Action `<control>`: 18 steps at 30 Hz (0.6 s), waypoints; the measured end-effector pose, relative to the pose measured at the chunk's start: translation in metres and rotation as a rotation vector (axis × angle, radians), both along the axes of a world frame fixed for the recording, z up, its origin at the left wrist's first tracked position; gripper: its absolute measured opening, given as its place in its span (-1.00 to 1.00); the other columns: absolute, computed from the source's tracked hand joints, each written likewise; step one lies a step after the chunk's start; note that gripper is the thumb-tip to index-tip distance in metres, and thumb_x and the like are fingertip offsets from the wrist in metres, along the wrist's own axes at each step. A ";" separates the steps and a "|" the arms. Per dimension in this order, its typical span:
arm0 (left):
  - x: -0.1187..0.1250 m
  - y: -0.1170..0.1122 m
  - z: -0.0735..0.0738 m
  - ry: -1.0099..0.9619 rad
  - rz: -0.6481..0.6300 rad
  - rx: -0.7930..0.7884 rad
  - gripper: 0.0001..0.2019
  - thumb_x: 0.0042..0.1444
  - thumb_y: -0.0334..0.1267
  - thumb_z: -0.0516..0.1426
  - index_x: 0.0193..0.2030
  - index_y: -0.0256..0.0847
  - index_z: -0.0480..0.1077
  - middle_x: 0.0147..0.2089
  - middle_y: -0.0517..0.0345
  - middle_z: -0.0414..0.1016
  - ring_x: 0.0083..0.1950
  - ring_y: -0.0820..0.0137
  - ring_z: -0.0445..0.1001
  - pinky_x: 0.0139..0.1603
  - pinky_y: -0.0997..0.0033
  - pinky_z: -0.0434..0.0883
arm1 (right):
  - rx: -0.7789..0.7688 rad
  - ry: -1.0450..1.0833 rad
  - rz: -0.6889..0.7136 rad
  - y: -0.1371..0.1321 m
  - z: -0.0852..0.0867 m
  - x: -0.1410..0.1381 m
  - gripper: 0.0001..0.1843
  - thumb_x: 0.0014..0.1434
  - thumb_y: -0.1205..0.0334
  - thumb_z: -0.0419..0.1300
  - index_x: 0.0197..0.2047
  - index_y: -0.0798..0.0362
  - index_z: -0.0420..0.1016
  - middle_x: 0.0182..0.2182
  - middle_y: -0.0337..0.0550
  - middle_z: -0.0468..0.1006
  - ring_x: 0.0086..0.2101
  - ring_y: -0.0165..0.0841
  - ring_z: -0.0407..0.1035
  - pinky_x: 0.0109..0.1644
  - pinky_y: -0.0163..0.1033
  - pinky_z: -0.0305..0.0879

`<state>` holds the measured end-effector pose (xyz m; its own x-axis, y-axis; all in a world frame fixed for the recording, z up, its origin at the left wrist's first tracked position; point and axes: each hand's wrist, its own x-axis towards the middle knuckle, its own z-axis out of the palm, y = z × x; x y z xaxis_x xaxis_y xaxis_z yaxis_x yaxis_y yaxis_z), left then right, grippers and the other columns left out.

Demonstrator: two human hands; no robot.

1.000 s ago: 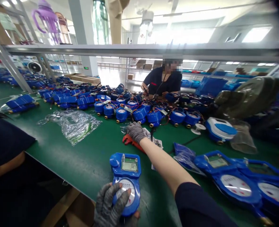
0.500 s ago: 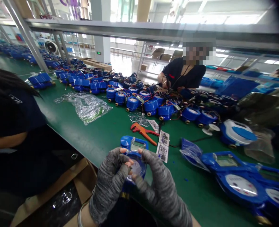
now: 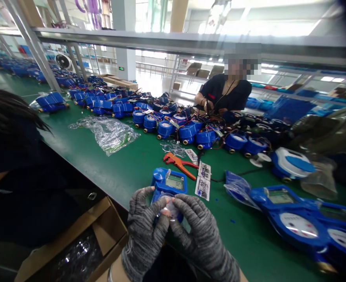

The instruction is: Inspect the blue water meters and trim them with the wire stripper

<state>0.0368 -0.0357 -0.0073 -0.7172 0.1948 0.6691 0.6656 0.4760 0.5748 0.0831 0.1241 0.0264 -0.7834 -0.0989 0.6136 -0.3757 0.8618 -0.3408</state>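
A blue water meter (image 3: 175, 183) sits at the near edge of the green table, its small display lit and facing up. Both hands wear grey fingerless knit gloves. My left hand (image 3: 146, 227) is closed in a pinch over the meter's round dial, thumb and fingertips together. From the other side, my right hand (image 3: 199, 231) bends its fingertips and thumb in over the same dial, close to the left fingertips. Something clear and shiny shows between the fingertips, but they hide most of it. The dial's lower part is covered too.
Orange-handled cutters (image 3: 180, 164) and printed label sheets (image 3: 203, 180) lie beyond the meter. More meters (image 3: 298, 225) stand at right, with rows of blue meters (image 3: 206, 138) behind. An open carton (image 3: 102, 223) with clear plastic parts is at lower left. One person sits at left, another across.
My hands have shifted slightly down the meter, uncovering more of its display, which now shows digits. The left fingertips have moved right, closer to the right hand's.
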 end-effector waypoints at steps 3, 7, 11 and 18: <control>0.001 -0.001 -0.006 0.019 0.003 -0.037 -0.72 0.24 -0.34 0.08 0.06 -0.04 0.42 0.14 0.07 0.32 0.17 0.21 0.27 0.18 0.07 0.31 | 0.015 -0.061 0.063 0.005 0.005 0.000 -0.57 0.14 0.19 0.25 0.08 0.06 0.38 -0.05 0.05 0.46 -0.14 -0.13 0.37 -0.09 0.05 0.42; 0.000 -0.002 -0.012 0.094 -0.027 -0.068 -0.73 0.23 -0.40 0.07 0.03 -0.10 0.41 0.02 0.08 0.42 0.09 0.26 0.34 0.14 0.13 0.33 | 0.023 -0.076 0.092 0.004 0.008 -0.004 -0.58 0.14 0.18 0.25 0.07 0.05 0.39 -0.06 0.03 0.48 -0.14 -0.14 0.38 -0.08 0.03 0.43; 0.000 -0.002 -0.016 0.225 -0.015 -0.093 -0.75 0.20 -0.43 0.09 0.00 -0.16 0.42 0.05 0.04 0.43 0.15 0.23 0.32 0.20 0.12 0.31 | 0.035 -0.062 0.064 0.004 0.013 0.002 -0.70 0.19 0.22 0.18 0.01 0.05 0.44 -0.12 0.03 0.51 -0.17 -0.16 0.40 -0.11 0.00 0.43; -0.002 -0.007 -0.015 0.362 -0.211 -0.195 -0.73 0.11 -0.37 0.18 -0.02 -0.21 0.42 -0.03 0.01 0.46 0.09 0.20 0.38 0.20 0.06 0.29 | -0.329 -0.319 -0.120 0.058 0.017 -0.052 -0.80 0.21 0.18 0.13 -0.15 0.03 0.51 -0.17 -0.04 0.56 -0.16 -0.21 0.45 -0.01 -0.08 0.39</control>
